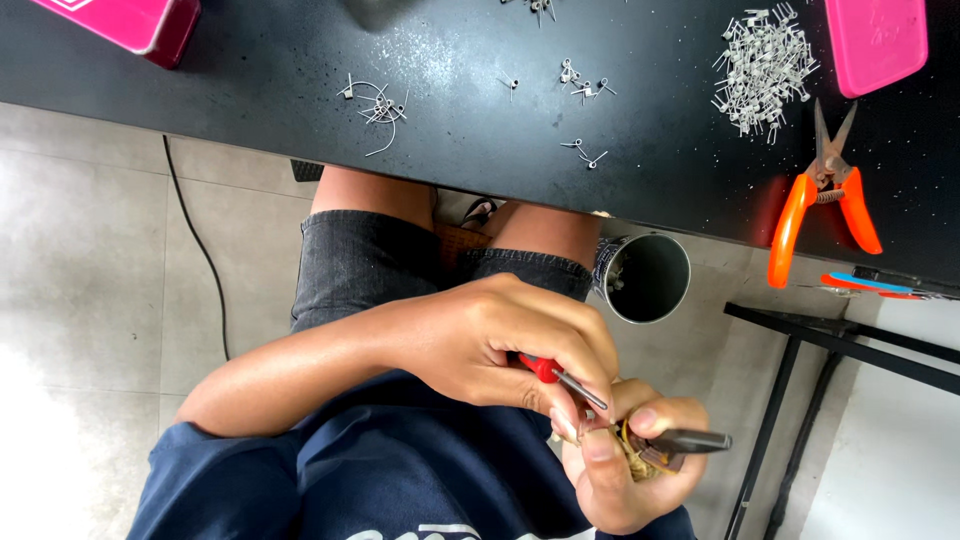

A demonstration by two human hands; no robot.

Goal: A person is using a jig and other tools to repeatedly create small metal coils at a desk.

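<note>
left hand [500,335] grips red-handled tool [560,378] | right hand [625,460] grips pliers [690,441] | below table edge [400,165]

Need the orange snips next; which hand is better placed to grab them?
Probably the right hand, though it holds a dark tool: the orange snips lie on that side, farther from the left hand, which grips a red-handled tool.

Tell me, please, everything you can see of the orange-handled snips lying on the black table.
The orange-handled snips lie flat on the black table, near its right edge, just below the pile of small metal parts and a pink box. Two bright orange, seemingly plastic-coated handles spread apart toward the table's near edge; short, pointed grey metal blades stand open, pointing away. A small coil spring sits between the handles near the pivot. No hand touches them.
</note>
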